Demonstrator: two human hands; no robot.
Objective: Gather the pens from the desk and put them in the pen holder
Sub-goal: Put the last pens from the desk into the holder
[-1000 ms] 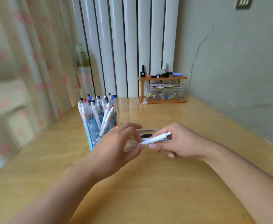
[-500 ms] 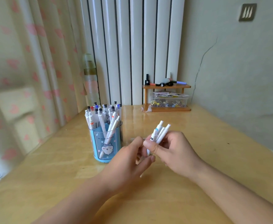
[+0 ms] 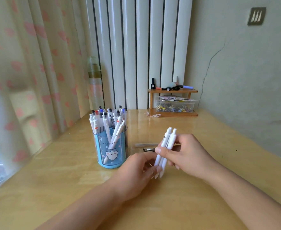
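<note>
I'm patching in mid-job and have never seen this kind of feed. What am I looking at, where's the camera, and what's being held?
There is no machine here: these are a person's two bare hands, filmed by one camera worn on the head, looking forward and down. The right hand holds a bundle of white pens nearly upright in its grip; the left hand touches their lower ends. On the wooden desk, a blue pen holder stands to the left, already packed with pens. A few loose items lie behind the hands, too blurred to name. A small shelf stands at the wall.
</note>
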